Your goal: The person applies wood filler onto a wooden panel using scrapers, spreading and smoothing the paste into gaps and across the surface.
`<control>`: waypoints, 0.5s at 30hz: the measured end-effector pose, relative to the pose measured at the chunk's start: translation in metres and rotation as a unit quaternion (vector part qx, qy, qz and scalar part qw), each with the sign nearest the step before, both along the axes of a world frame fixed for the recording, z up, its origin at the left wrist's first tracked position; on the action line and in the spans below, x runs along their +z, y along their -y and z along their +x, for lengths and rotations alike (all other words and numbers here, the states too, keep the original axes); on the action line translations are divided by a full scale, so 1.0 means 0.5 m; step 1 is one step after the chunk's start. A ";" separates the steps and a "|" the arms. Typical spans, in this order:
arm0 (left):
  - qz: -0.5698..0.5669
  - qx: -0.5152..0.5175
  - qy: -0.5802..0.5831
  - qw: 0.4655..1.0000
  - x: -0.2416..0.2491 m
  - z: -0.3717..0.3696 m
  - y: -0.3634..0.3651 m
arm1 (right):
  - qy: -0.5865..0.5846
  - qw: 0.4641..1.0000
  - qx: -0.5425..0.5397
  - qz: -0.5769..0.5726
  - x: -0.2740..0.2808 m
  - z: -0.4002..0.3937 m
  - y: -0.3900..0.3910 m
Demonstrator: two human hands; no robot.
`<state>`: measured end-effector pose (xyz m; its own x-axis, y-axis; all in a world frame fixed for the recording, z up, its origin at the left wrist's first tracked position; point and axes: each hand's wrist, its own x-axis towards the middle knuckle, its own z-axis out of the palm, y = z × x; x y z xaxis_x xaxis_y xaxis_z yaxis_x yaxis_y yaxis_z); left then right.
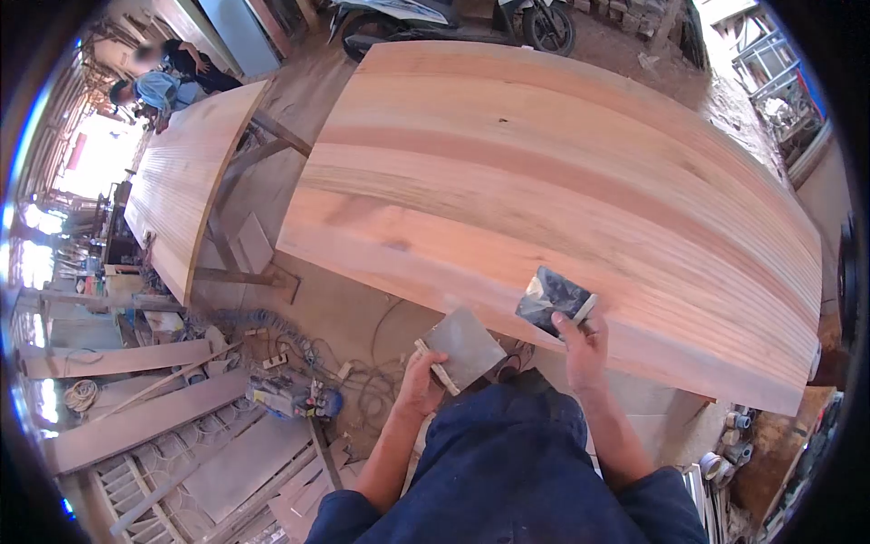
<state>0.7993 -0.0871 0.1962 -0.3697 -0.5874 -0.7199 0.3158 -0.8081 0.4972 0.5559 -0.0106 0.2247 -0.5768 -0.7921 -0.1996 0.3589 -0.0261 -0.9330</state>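
Note:
My left hand (420, 387) is closed on the pale strip handle of a wide scraper with a flat grey blade (466, 347), held in front of the near edge of the large wooden panel (544, 172). In my right hand (587, 354) is a second scraper with a dark blade (550, 300); whitish smears mark its face, and my thumb presses on it near its pale handle. This blade overlaps the panel's near edge in the view. The panel has reddish and yellowish grain, with a paler, dusty-looking band along the near side.
Another wooden panel (190, 172) rests on a stand at the left, with two people (163, 86) at its far end. Boards (145, 422), cables and a blue machine (294, 397) lie at the lower left. A motorbike (453, 23) stands behind; cans (720, 467) stand at the right.

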 end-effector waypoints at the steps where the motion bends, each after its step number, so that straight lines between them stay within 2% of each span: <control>1: 0.029 0.010 -0.015 0.999 0.020 0.000 0.008 | -0.096 0.994 0.052 -0.015 0.010 0.002 0.004; 3: 0.048 0.018 -0.038 0.998 0.041 -0.001 0.027 | -0.284 0.945 0.153 -0.044 0.032 0.012 0.013; 6: 0.026 0.023 -0.055 0.998 0.049 -0.007 0.056 | -0.432 0.849 0.265 -0.150 0.008 0.033 0.052; 12: 0.021 0.040 -0.060 0.997 0.023 0.006 0.146 | -0.438 0.865 0.239 -0.062 -0.033 0.102 0.091; 15: 0.042 0.015 -0.071 0.996 0.019 0.035 0.222 | -0.494 0.808 0.322 -0.003 -0.047 0.111 0.117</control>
<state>0.8168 -0.1981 0.2059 -0.4544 -0.5394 -0.7089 0.4033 -0.8341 0.3763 0.6114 -0.0689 0.2012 0.0802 -0.9906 0.1112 -0.6191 -0.1369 -0.7733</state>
